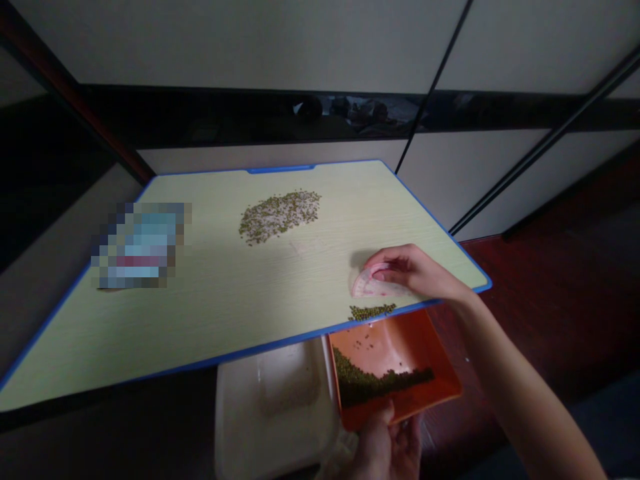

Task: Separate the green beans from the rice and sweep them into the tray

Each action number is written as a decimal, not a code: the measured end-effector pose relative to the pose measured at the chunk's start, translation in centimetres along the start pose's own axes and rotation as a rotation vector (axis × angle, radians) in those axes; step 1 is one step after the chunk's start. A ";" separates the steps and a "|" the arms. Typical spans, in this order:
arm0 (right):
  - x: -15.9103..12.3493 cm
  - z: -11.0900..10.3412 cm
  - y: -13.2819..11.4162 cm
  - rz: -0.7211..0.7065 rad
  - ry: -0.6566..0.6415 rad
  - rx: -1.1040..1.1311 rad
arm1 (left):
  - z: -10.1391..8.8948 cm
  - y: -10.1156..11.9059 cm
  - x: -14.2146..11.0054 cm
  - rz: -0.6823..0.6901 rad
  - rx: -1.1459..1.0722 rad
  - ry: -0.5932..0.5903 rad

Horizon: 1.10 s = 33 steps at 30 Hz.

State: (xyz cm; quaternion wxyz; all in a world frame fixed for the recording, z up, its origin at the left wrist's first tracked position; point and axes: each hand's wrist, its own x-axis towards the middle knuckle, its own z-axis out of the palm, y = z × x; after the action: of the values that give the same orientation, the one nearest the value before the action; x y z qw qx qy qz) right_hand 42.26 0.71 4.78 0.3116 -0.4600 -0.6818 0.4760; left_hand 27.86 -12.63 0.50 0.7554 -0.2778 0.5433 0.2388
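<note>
My right hand is closed on a pinkish, see-through protractor, which stands on the tabletop close to its front right edge. Just in front of the protractor lies a small row of green mung beans, right by the blue rim. Below that edge, my left hand grips the near rim of an orange square bowl, thumb on top. Mung beans are gathered along the bowl's left and near sides. Farther back on the table lies a spread pile of green beans mixed with pale grains.
The pale yellow folding table has a blue edge. A white plastic tub with pale grains stands below it, left of the bowl. A blurred-out flat item lies on the table's left. Cabinet doors rise behind.
</note>
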 end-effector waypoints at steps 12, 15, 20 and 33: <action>4.6 2.1 -2.4 -0.130 -0.337 -0.060 | 0.1 0.0 0.2 0.015 0.003 0.035; 4.9 2.1 -2.7 -0.108 -0.435 -0.037 | 0.2 -0.1 -0.1 -0.001 0.031 0.042; 5.2 1.7 -2.6 -0.094 -0.524 -0.027 | 0.4 0.1 -0.4 0.004 -0.003 0.060; 6.0 0.0 -1.4 -0.086 -0.607 -0.129 | 0.3 0.1 -0.4 -0.009 0.012 0.042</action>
State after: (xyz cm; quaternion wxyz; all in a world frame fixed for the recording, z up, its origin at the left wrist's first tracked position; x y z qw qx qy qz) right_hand 39.51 6.03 6.02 0.0836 -0.2864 -0.7912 0.5339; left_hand 27.85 -12.36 0.91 0.7465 -0.2807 0.5592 0.2265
